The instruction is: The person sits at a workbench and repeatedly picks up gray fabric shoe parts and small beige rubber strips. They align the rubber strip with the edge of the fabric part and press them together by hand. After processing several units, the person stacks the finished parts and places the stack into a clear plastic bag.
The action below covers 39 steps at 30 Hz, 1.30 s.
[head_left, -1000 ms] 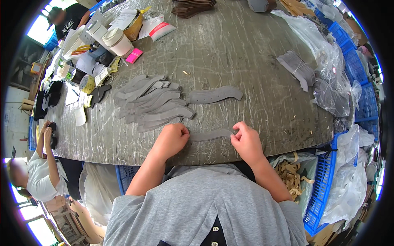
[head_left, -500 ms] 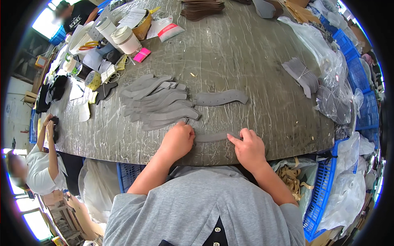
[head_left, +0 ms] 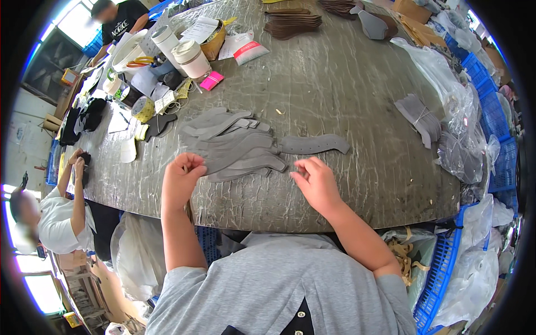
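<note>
Both hands, left [head_left: 181, 178] and right [head_left: 315, 181], loosely curled and empty, flank fanned grey felt-like strips [head_left: 234, 148] on a cracked tabletop [head_left: 335, 84].

Bright daylight comes in from the windows [head_left: 72, 17] on the left. The edges bend round and go black. Nothing looks blurry.

**A small workshop for cutting and sorting material pieces**

A big round worktable [head_left: 346, 84] with a scuffed grey top fills the frame. Cut grey strips [head_left: 234, 148] are fanned out at its centre, brown cut pieces [head_left: 293, 22] are stacked at the top, and a tied grey bundle [head_left: 419, 117] lies right. Tape rolls [head_left: 190, 56] and papers crowd the upper left. Blue plastic crates [head_left: 491, 117] and clear bags [head_left: 446, 84] line the right edge; another worker [head_left: 56, 218] sits lower left.
</note>
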Motion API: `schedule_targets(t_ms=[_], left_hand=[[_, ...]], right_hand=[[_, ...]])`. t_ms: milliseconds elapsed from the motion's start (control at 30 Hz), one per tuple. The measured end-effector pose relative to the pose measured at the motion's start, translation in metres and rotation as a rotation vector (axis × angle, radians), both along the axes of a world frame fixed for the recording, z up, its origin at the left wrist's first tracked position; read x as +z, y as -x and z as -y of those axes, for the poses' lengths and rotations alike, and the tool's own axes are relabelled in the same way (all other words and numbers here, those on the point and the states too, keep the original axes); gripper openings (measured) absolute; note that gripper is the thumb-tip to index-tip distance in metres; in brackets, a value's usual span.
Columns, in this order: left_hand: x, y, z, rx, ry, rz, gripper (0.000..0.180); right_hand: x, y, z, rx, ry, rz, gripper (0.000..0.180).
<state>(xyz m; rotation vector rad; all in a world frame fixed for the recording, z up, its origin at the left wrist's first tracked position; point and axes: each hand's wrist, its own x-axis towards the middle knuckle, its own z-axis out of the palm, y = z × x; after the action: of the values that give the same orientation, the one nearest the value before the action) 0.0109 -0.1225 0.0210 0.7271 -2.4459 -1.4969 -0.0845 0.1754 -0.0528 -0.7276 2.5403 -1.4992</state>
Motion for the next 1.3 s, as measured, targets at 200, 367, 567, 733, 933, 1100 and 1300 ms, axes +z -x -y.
schedule_targets(t_ms=[200,367,567,733,933,1100,1300], left_hand=[[-0.005,0.006,0.014,0.041,-0.092,0.085,0.011],[-0.010,0.017,0.016,-0.044,-0.109,0.119,0.009],[-0.034,0.022,-0.002,-0.173,0.514,0.052,0.017],[0.010,0.020,-0.098,-0.649,0.100,-0.166,0.022],[0.002,0.031,-0.134,-0.798,0.082,-0.283,0.020],[-0.002,0.025,-0.141,-0.723,0.097,-0.290,0.018],[-0.004,0.021,-0.141,-0.778,0.118,-0.297,0.014]], right_hand=[[-0.006,0.014,0.037,-0.018,-0.042,0.084,0.033],[-0.007,0.011,0.016,0.028,0.128,0.233,0.018],[0.023,-0.002,-0.036,0.046,-0.028,0.460,0.009],[0.031,-0.010,-0.044,0.114,0.200,0.660,0.009],[0.041,-0.009,-0.041,0.150,0.469,0.921,0.005],[0.037,-0.011,-0.039,0.125,0.614,1.007,0.008],[0.032,-0.013,-0.035,0.150,0.638,1.068,0.015]])
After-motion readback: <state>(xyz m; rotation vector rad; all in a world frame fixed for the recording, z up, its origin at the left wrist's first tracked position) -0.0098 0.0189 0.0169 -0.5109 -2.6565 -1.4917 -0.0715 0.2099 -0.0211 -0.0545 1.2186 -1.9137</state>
